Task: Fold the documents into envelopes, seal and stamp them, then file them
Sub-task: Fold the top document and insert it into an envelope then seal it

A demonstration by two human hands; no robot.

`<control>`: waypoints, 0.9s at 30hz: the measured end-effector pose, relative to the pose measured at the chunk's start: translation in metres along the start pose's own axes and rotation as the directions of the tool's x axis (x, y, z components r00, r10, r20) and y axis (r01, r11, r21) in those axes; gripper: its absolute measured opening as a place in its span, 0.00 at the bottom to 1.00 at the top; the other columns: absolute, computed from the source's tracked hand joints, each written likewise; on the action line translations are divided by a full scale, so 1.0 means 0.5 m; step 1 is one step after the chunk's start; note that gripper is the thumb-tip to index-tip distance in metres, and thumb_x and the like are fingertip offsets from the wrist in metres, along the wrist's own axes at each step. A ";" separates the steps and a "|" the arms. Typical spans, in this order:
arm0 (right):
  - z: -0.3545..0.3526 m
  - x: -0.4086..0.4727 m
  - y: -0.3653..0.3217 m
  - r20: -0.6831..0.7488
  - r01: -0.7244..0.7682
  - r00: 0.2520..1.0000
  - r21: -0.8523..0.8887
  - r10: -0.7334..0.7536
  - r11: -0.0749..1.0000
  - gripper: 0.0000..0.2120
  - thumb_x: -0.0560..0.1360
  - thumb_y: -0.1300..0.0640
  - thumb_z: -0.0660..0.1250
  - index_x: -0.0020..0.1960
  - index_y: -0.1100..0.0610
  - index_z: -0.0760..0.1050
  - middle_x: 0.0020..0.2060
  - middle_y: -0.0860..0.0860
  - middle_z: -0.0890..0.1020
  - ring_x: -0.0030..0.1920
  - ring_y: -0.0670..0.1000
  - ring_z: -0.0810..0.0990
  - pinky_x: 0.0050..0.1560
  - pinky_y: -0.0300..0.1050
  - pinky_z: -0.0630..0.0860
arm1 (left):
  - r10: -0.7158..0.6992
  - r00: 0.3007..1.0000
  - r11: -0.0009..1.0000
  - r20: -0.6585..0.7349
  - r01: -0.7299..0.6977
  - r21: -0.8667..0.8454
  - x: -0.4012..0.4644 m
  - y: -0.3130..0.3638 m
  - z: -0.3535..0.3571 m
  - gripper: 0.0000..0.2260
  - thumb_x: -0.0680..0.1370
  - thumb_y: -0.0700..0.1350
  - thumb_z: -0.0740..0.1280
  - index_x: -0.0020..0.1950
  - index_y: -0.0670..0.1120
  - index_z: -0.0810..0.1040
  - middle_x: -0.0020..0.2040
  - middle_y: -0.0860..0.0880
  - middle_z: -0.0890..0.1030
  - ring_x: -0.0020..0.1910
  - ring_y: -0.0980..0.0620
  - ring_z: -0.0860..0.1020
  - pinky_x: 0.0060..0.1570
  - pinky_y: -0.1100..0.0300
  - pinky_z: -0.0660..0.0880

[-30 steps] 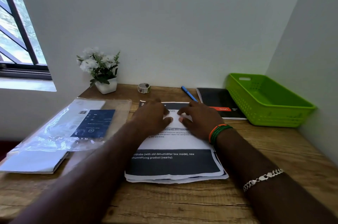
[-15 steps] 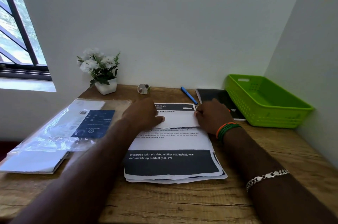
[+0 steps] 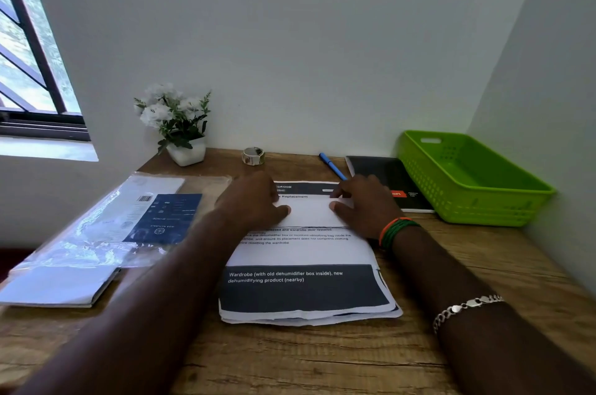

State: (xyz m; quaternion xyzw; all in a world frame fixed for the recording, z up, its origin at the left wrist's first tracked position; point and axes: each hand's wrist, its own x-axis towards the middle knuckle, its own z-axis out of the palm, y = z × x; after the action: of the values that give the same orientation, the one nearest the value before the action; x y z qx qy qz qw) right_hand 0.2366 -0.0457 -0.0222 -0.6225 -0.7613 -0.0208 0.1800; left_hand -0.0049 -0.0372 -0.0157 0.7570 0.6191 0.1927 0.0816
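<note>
Head view: both arms reach fwd over the paper stack (image 3: 303, 285) mid-desk. Left hand (image 3: 254, 201) & right hand (image 3: 364, 201) lie palm-down w/ thumbs pressing a white folded sheet (image 3: 309, 212) flat on the stack's far end, fingers curled loosely, gripping nothing.

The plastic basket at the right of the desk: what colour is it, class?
Bright lime green, with perforated walls: the basket shows best in the head view, the only one.
</note>
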 end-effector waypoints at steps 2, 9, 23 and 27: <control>0.001 0.001 0.007 -0.010 -0.006 1.000 0.136 0.008 0.991 0.04 0.74 0.45 0.70 0.47 0.43 0.78 0.47 0.45 0.77 0.56 0.53 0.73 0.59 0.52 0.72 | 0.005 1.000 1.000 -0.030 -0.004 0.015 -0.004 0.005 0.003 0.15 0.72 0.61 0.74 0.52 0.53 0.82 0.54 0.53 0.83 0.55 0.51 0.79 0.56 0.49 0.79; -0.015 0.004 -0.001 -0.137 0.052 0.990 0.541 0.027 0.839 0.02 0.73 0.57 0.74 0.44 0.52 0.82 0.43 0.45 0.84 0.50 0.45 0.81 0.54 0.43 0.75 | 0.227 0.947 0.968 -0.227 -0.245 -0.054 -0.014 0.055 0.003 0.10 0.82 0.54 0.65 0.58 0.53 0.84 0.56 0.54 0.80 0.57 0.54 0.76 0.50 0.58 0.69; -0.024 0.004 0.029 -0.093 0.016 0.993 0.713 0.072 0.701 0.03 0.73 0.58 0.75 0.41 0.53 0.83 0.40 0.48 0.85 0.43 0.46 0.81 0.48 0.45 0.77 | 0.070 0.997 0.995 -0.034 -0.073 -0.075 0.010 -0.057 -0.041 0.14 0.82 0.58 0.64 0.41 0.51 0.77 0.39 0.51 0.80 0.42 0.50 0.78 0.47 0.46 0.78; -0.025 0.005 0.038 -0.075 -0.016 0.992 0.738 0.105 0.674 0.05 0.74 0.60 0.75 0.40 0.52 0.83 0.41 0.50 0.85 0.43 0.47 0.81 0.48 0.45 0.77 | 0.066 0.995 0.972 -0.076 -0.081 -0.222 0.011 -0.063 -0.038 0.10 0.82 0.54 0.65 0.44 0.53 0.78 0.43 0.51 0.81 0.45 0.51 0.79 0.48 0.49 0.77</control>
State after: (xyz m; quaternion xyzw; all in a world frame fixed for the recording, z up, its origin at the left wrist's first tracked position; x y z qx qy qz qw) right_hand 0.2573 -0.0423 -0.0131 -0.5202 -0.6730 0.2588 0.4577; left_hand -0.0398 -0.0273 -0.0088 0.7582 0.5672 0.2902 0.1383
